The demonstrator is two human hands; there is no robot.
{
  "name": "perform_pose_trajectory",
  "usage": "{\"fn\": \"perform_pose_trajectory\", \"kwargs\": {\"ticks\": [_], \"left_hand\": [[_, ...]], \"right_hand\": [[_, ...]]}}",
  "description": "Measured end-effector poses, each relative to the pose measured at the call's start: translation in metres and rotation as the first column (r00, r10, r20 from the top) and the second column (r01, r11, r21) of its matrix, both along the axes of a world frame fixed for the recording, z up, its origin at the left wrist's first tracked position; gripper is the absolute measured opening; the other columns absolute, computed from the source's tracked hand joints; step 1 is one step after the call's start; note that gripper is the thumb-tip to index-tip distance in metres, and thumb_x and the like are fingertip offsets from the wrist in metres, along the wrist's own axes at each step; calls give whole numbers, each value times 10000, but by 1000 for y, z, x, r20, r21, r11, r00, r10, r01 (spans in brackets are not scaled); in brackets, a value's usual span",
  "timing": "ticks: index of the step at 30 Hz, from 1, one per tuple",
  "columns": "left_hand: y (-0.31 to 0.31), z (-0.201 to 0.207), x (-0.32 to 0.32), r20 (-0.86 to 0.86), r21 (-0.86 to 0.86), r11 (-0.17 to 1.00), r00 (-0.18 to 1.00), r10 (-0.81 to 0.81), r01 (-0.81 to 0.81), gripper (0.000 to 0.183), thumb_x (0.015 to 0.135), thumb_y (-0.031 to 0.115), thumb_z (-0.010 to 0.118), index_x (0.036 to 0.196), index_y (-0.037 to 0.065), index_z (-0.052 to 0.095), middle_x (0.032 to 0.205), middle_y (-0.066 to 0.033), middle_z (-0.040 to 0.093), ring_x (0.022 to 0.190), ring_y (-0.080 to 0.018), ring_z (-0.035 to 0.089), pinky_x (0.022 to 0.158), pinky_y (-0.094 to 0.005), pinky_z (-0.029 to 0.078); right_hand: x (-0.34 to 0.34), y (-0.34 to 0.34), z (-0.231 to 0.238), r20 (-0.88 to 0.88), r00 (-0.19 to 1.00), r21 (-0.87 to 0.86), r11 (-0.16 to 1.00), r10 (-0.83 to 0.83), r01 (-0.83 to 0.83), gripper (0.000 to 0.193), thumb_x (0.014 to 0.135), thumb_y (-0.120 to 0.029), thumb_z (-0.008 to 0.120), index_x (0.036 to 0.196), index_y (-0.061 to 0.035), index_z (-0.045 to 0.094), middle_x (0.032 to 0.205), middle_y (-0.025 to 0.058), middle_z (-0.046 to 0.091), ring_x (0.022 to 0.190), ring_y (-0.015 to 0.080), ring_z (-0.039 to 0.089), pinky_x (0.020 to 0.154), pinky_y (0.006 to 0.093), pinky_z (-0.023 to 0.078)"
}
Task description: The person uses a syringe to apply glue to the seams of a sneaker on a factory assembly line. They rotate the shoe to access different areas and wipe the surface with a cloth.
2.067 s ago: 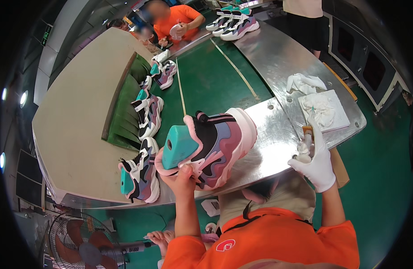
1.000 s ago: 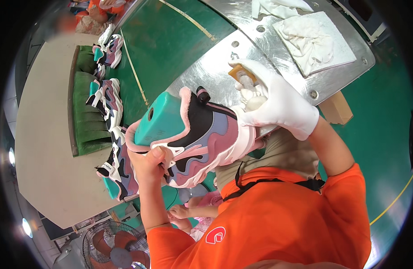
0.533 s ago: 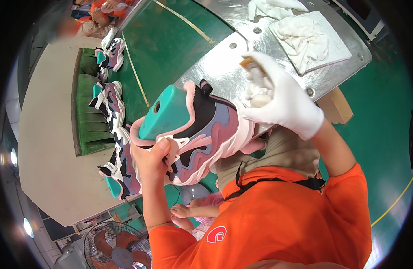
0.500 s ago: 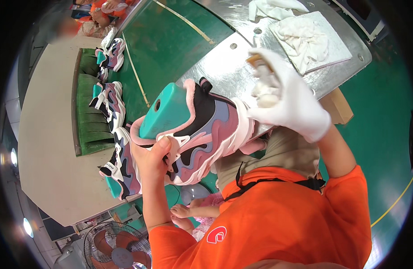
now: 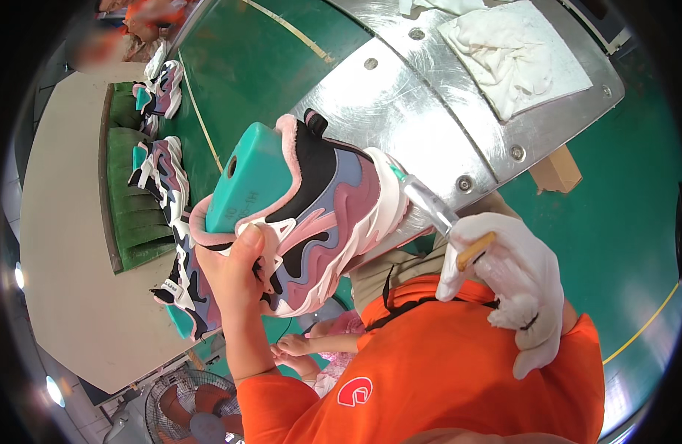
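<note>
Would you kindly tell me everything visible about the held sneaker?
The sneaker has a panelled upper in black, lavender, mauve and pink, a fuzzy-looking pink collar, a black heel loop and a chunky white sole. A turquoise block with a round hole sits in its opening. It is held tilted by the metal table's edge, opening toward picture left, sole toward right. The bare left grip clasps it near the tongue, thumb over white trim; a clear tool's green tip is at the heel, contact unclear.
</note>
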State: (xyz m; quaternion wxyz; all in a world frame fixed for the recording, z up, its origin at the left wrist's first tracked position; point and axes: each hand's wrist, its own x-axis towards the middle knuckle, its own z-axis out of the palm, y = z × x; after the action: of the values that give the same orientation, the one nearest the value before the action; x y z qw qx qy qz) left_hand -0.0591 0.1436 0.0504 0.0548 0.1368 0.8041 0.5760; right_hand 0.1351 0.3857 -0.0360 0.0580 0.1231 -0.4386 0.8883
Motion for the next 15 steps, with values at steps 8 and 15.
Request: {"fn": "perform_pose_trajectory", "kwargs": {"ticks": [8,15], "left_hand": [[1,8,8,96,22,1000,995,-17,15,746,698,275,844,1226,-47,427,936,-100,603,698,-111,577,580,-223,471],[-2,4,5,54,-25,999,998,21,-19,753,697,297,838,1237,-37,436,1006,-107,609,833,-133,594,734,-257,496]], "right_hand": [[-9,-3,3,-63,998,-83,996,10,-15,1168,406,-172,924,1392,85,352,1143,154,575,987,208,571,907,311,497],[-8,0,3,31,999,-83,996,41,-38,1055,471,-186,919,1357,83,413,1174,130,579,1034,170,584,907,293,503]]}}
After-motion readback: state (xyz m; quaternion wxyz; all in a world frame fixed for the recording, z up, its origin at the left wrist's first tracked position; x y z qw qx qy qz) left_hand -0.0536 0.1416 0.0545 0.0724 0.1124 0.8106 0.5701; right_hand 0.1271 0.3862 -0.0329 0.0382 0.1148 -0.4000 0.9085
